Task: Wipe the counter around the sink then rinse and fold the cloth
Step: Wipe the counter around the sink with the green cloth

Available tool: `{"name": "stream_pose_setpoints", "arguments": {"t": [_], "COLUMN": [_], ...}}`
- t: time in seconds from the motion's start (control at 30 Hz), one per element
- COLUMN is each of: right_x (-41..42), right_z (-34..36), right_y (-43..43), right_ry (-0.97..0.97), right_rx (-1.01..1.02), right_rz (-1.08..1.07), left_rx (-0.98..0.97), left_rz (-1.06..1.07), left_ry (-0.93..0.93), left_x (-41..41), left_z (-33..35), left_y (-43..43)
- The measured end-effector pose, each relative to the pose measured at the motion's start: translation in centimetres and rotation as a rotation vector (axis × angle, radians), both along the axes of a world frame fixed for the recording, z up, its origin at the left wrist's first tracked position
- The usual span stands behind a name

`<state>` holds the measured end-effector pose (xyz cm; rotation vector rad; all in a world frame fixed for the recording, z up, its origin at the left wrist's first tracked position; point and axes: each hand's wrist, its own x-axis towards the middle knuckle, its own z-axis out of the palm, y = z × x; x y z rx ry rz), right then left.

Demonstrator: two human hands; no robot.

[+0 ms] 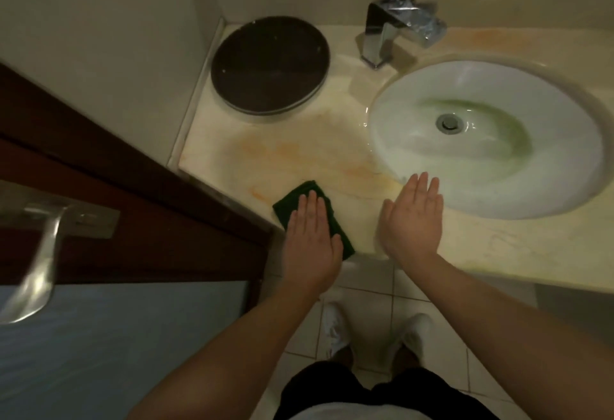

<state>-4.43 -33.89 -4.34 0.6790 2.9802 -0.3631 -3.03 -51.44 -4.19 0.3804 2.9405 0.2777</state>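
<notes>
A dark green folded cloth (pixel 300 193) lies on the cream marble counter (pixel 299 147) near its front left corner. My left hand (pixel 312 233) rests flat on the cloth, fingers straight and together, covering its middle. My right hand (pixel 413 220) is flat and holds nothing, hovering over the counter's front edge just left of the white oval sink (pixel 485 140). A greenish tint shows in the basin around the drain (pixel 449 123). The chrome faucet (pixel 385 34) stands behind the sink.
A round dark tray (pixel 269 64) sits at the counter's back left corner. A crumpled clear wrapper (pixel 422 20) lies by the faucet. A dark wooden door with a metal lever handle (pixel 43 246) is on the left. My white shoes (pixel 335 330) stand on the tiled floor.
</notes>
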Motion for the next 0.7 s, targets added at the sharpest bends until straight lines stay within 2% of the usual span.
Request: {"name": "stream_pose_setpoints", "arguments": {"t": [0.43, 0.53, 0.7], "right_x": [-2.1, -2.1, -2.3], "right_z": [0.3, 0.2, -0.1], "right_y": [-0.4, -0.5, -0.4], "right_ry": [-0.005, 0.007, 0.005], "right_rx": [-0.005, -0.005, -0.001], "right_rz": [-0.004, -0.002, -0.001], "left_rx": [-0.071, -0.08, -0.085], "left_rz": [0.4, 0.4, 0.284], "left_ry": [0.013, 0.007, 0.041], "left_x": [-12.1, -14.9, -17.8], "left_z": [0.5, 0.7, 0.3], "left_y": [-10.9, -10.8, -10.1]}}
